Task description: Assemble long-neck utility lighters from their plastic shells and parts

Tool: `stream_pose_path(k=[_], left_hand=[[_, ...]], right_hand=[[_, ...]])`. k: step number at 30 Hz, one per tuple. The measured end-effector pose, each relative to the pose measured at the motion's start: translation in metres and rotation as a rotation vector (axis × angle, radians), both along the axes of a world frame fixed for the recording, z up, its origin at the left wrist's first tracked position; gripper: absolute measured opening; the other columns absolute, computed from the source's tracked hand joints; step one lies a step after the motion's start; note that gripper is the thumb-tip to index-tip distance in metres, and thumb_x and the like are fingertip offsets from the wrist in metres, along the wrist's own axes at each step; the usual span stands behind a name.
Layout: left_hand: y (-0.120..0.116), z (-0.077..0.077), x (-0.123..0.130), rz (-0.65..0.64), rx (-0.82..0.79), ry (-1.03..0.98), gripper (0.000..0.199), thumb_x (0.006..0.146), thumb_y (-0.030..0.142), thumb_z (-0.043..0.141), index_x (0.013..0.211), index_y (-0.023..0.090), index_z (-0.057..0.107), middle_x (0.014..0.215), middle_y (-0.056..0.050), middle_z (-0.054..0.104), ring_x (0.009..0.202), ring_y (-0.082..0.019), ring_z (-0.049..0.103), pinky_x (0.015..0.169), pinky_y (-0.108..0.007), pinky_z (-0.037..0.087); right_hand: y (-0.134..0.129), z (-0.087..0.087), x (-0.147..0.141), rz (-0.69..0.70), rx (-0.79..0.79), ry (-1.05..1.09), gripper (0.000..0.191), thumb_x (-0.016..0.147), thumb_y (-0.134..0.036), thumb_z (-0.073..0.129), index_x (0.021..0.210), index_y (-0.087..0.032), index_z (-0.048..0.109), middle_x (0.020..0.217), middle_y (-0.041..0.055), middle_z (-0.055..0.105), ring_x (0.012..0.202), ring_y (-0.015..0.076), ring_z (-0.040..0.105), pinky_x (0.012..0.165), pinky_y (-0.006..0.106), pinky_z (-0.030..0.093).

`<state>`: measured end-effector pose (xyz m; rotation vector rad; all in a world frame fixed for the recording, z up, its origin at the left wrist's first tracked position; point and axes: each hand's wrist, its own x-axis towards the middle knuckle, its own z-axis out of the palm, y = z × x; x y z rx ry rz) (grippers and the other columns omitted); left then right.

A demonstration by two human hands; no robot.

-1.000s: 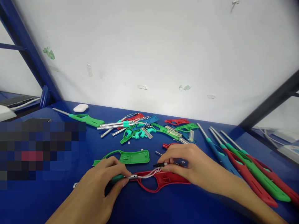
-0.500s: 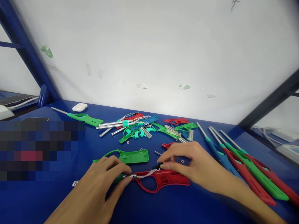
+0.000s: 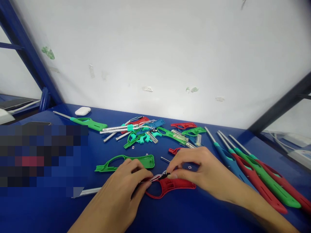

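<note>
Near the front of the blue table lies a red lighter shell half (image 3: 178,185), hollow side up, partly under my fingers. My left hand (image 3: 126,191) is closed in a pinch on thin white wires (image 3: 155,178) at the shell's left end. A metal lighter tube (image 3: 91,191) sticks out to the left from under that hand; its near end is hidden. Just above the shell, my right hand (image 3: 194,166) pinches a small black igniter piece (image 3: 165,175), which the wires lead to. Behind my left fingers rests a green lighter shell half (image 3: 143,160).
A pile of metal tubes (image 3: 116,130), shell halves and turquoise bits (image 3: 144,139) lies behind, with clear fuel tanks (image 3: 179,136) beside it. Whole lighters (image 3: 261,179) line the right side; a green one (image 3: 89,123) and a white earphone case (image 3: 83,111) sit back left.
My left hand has slid right, from the tube's end onto the wires, closer to my right hand. More of the tube and green shell half shows. My right hand has barely moved.
</note>
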<state>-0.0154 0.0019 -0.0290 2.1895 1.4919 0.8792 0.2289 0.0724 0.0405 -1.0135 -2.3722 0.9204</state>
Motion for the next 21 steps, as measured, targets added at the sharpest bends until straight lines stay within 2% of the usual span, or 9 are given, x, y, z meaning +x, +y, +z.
stream_pose_path(k=[6, 11, 21], left_hand=[[-0.0023, 0.0059, -0.0008, -0.001, -0.011, -0.005, 0.030, 0.105, 0.016, 0.052, 0.110, 0.032, 0.077, 0.107, 0.000, 0.069, 0.098, -0.017, 0.068, 0.088, -0.031, 0.054], [-0.0013, 0.0046, -0.0010, 0.004, -0.050, -0.015, 0.032, 0.105, 0.019, 0.049, 0.108, 0.032, 0.077, 0.107, -0.001, 0.069, 0.096, -0.018, 0.068, 0.088, -0.033, 0.054], [0.0008, 0.0024, -0.0007, 0.014, -0.017, -0.004, 0.029, 0.104, 0.018, 0.052, 0.106, 0.034, 0.077, 0.106, 0.002, 0.071, 0.095, -0.016, 0.069, 0.088, -0.029, 0.053]], right_hand=[[0.0000, 0.0007, -0.0015, 0.014, -0.024, 0.018, 0.010, 0.098, -0.035, 0.079, 0.089, -0.033, 0.083, 0.090, -0.0057, 0.082, 0.086, 0.0167, 0.073, 0.082, 0.032, 0.052], [-0.0006, 0.0014, -0.0015, 0.038, -0.007, 0.035, 0.011, 0.098, -0.031, 0.078, 0.088, -0.032, 0.082, 0.089, -0.0061, 0.082, 0.086, 0.0158, 0.073, 0.083, 0.031, 0.052], [-0.0009, -0.0005, -0.0015, 0.082, -0.132, -0.078, 0.008, 0.091, -0.019, 0.082, 0.092, -0.028, 0.083, 0.086, -0.0037, 0.077, 0.077, 0.0136, 0.069, 0.070, 0.023, 0.053]])
